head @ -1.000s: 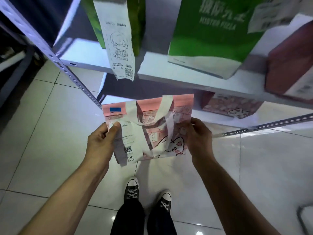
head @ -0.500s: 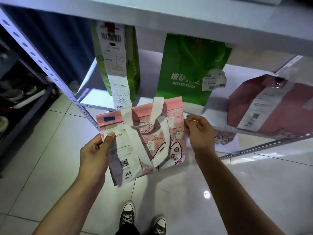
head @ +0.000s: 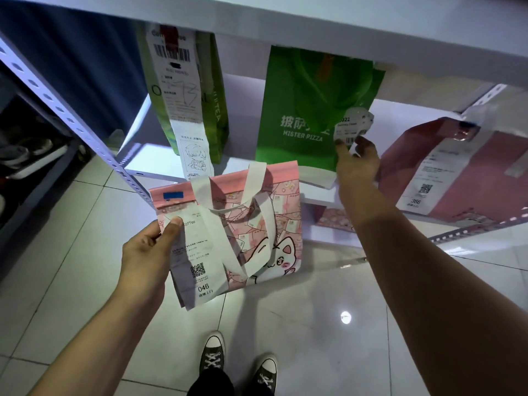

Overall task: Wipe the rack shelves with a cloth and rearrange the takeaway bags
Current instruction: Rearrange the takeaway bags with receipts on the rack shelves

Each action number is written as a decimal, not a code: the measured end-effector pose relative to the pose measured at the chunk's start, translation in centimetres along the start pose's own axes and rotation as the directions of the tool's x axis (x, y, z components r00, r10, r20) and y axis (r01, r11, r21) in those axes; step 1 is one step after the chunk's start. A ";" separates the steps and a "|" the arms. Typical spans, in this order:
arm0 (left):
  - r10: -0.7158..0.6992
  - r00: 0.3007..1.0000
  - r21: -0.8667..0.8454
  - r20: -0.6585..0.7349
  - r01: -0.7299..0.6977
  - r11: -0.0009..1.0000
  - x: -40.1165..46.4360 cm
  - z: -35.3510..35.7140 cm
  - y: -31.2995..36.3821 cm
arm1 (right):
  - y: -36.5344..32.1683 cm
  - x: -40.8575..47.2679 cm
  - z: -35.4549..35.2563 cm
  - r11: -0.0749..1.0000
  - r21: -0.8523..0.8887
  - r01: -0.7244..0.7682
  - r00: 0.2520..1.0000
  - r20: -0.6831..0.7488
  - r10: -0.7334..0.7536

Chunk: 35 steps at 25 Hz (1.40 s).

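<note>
Pink cat-print takeaway bag [head: 243,224] held in front of the rack shelf [head: 320,178].
Left hand [head: 148,252]: fingers clamped on the bag's receipt edge, holding it clear of the shelf. Right hand [head: 357,164]: fingers pinching the tag [head: 353,125] on the green Mister Pizza bag [head: 303,110], probably to shift it and open space.

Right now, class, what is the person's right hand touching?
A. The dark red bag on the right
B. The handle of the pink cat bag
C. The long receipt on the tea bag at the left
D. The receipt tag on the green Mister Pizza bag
D: the right hand reaches up to the shelf and its fingertips pinch the white receipt tag on the green Mister Pizza bag, while the left hand alone holds the pink cat bag.
</note>
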<state>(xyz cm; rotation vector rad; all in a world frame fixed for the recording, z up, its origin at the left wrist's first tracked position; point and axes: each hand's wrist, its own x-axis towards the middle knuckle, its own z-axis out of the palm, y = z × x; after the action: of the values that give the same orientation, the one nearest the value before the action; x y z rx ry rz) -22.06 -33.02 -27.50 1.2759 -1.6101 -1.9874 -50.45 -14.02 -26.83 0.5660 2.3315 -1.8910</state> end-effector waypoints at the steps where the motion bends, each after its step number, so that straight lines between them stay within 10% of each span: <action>1: -0.003 1.000 0.008 0.003 0.003 1.000 0.2 -0.1 -0.2 | 0.2 0.3 0.2 1.000 0.027 0.004 1.000 0.001 -0.004; 16: -0.038 0.999 0.089 0.005 0.037 0.995 -1.4 -5.4 -2.0 | 3.2 -5.8 -3.9 0.946 0.265 0.189 0.978 0.032 -0.205; 35: -0.167 0.968 0.257 0.190 0.115 0.960 -4.7 -21.0 -4.7 | 12.0 -24.9 -9.1 0.999 -0.036 0.025 1.000 -0.004 -0.025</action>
<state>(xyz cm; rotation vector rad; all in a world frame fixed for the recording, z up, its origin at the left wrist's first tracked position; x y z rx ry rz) -1.92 -41.68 -29.31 1.3386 -1.9669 -2.1225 -21.85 -8.98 -28.47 0.5412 2.3806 -1.8564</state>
